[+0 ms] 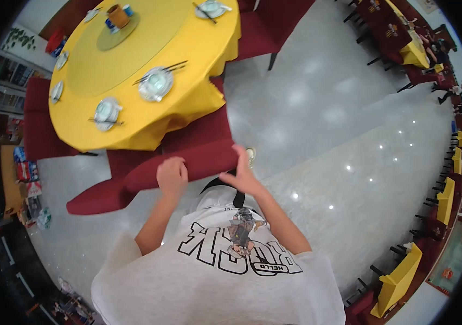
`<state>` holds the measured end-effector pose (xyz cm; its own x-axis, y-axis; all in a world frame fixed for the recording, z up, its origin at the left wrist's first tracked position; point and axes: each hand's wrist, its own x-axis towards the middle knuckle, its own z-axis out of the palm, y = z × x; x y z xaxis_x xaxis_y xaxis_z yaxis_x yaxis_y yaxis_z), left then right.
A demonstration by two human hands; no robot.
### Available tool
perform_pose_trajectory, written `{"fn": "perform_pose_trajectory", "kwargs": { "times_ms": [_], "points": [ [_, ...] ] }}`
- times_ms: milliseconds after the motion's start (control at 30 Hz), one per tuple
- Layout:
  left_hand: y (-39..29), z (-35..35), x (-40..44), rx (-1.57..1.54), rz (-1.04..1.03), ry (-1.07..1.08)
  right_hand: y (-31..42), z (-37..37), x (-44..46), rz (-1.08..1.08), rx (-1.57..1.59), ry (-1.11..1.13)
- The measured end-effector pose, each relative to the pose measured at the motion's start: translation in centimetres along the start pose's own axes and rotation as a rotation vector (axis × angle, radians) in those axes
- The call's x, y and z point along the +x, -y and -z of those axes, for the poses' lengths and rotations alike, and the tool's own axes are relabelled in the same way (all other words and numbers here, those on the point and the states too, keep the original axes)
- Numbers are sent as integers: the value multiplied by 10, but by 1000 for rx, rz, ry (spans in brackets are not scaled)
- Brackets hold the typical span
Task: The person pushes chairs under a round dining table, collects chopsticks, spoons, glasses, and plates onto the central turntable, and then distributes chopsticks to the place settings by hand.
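Maroon upholstered dining chair [209, 162] is right by the yellow tablecloth [190, 103]; I'd guide it evenly from both ends of the backrest. Right hand [243, 174]'s loosely spread at one end; left hand [172, 176]'s curled, too blurry to tell if gripping. Neighbouring chair [101, 197] crowds the left, loads of floor [301, 141] right.

We see bright indoor light, and the glossy grey floor [318, 135] reflects it as small white glare points. The person's bare left fingers [175, 163] look slightly blurred; near the black rounded border, straight lines bend.
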<state>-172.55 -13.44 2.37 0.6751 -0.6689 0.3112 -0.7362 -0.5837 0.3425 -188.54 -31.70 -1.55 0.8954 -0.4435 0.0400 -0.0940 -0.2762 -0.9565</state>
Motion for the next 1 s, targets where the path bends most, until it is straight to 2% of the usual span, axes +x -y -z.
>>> {"fn": "perform_pose_trajectory", "kwargs": {
  "times_ms": [67,133,200,267,300,367,400,467,500,600,800,833,867,900,933,1000],
  "points": [
    [-49,-13,17,-55,-45,12,0,24,5,-58,75,220],
    [-85,-25,35,-111,11,74,-7,58,22,-132,216,472],
    [-104,-36,49,-90,60,99,-6,89,41,-314,321,605],
    [-102,-46,52,-85,85,77,-46,100,54,-524,488,612],
    [-101,-47,47,-68,107,80,-51,111,64,-544,479,625],
    [-104,-46,48,-59,149,87,-53,132,83,-636,85,461],
    [-105,-46,52,-40,165,73,-65,140,87,-641,73,467],
    [-106,-48,54,-20,178,53,-87,154,106,-602,331,332],
    [-106,-48,52,9,190,45,-93,164,116,-691,422,267],
    [-104,-53,45,44,212,-20,-114,187,151,-751,425,233],
    [-107,-63,29,231,299,-82,-161,242,230,-666,534,356],
    [-111,-64,28,248,299,-86,-175,258,244,-590,527,409],
    [-117,-63,27,361,405,-47,-183,278,255,-518,521,455],
    [-124,-65,29,475,512,-21,-178,305,274,-551,570,425],
    [-125,-72,24,492,509,-41,-183,335,290,-528,579,434],
    [-125,-88,12,698,850,-107,-196,392,322,-580,567,290]
  ]
}}
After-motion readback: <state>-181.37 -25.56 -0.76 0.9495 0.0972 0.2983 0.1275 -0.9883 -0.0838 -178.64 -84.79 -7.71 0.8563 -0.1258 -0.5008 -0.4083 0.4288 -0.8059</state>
